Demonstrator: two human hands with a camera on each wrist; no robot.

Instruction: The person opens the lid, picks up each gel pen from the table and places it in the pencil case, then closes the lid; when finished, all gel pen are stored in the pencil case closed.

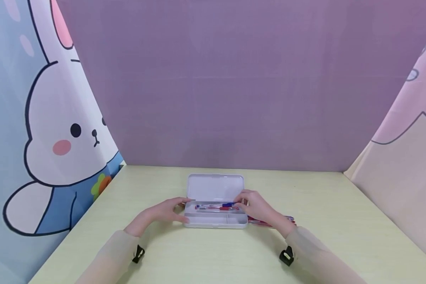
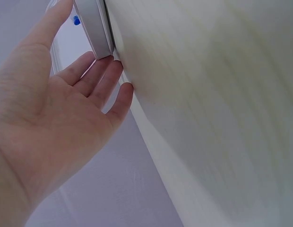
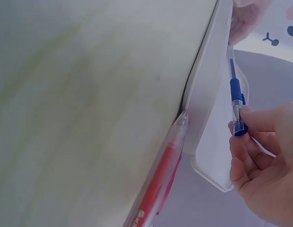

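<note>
A white pencil case [image 1: 215, 226] lies with its lid [image 1: 214, 187] raised at the back. At its left end, my left hand [image 1: 165, 212] rests with thumb and fingers spread; in the left wrist view the fingertips [image 2: 104, 71] are right at the case's end wall. My right hand [image 1: 257, 206] pinches the capped end of a clear pen with a blue cap and grip [image 3: 235, 90], between thumb and fingers. The pen lies lengthwise over the long rear compartment. Beside it in that compartment is a red pen [image 1: 224, 208].
Several red pens [image 1: 260, 223] lie on the table by the case's right end, partly under my right wrist; one red pen [image 3: 158, 175] shows close up there. The front of the case has a divider [image 1: 227, 219]. A purple cloth [image 1: 213, 86] hangs behind the pale table [image 1: 156, 177].
</note>
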